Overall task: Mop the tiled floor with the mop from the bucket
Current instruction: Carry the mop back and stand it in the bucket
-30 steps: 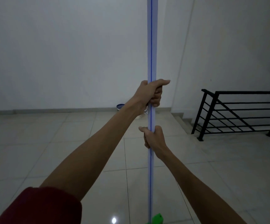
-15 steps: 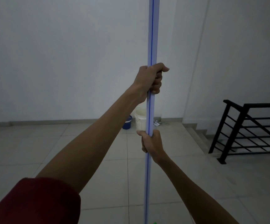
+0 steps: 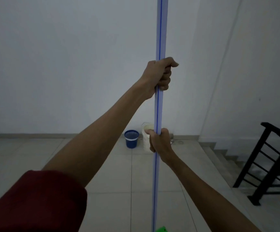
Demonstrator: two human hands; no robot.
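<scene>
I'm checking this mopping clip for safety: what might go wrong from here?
Once wet, the tiled floor may be slippery, and the stairs open to the right; a misstep there could mean a fall. The blue bucket and white bucket stand by the wall ahead; a wide sweep of the mop handle might tip them. The left hand and right hand both grip the handle, so neither is free to catch the railing.

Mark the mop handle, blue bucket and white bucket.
mop handle (image 3: 158,111), head view, middle of the shaft.
blue bucket (image 3: 131,141), head view, front wall.
white bucket (image 3: 145,141), head view, left side wall.
</scene>
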